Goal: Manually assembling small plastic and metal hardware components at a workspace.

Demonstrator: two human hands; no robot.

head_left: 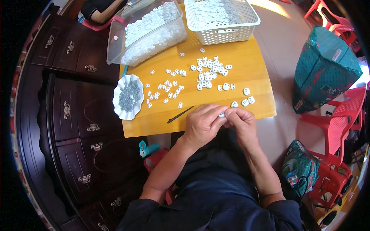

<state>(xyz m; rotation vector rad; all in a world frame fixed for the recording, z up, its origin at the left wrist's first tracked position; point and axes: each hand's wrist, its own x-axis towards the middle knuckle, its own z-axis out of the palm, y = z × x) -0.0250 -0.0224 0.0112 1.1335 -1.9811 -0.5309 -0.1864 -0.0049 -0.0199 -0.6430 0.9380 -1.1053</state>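
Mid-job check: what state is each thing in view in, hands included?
Left hand: pinching small white piece.
Right hand: drawn in at that piece, exact grip hidden.
Loose white pieces: spread over table.
Clear bin: open, heaped with white bits.
White basket: open, heaped likewise.
Scalloped dish: upright, holding grey bits.
Black stick: lying flat.
Teal bottle: lid seemingly flipped open.
Large teal sack: bulging.

The light is bright on the table [252, 69], and it makes only weak shadows beside the small white pieces [209, 84]. Beyond the far right corner of the table, a sunlit patch [273, 7] glares on the floor [275, 50]. Beyond the left edge, the dark cabinet [67, 119] is dim, with small shines on its handles. The middle looks quite sharp; toward the rim, straight lines bend strongly, and the picture's corners are black.
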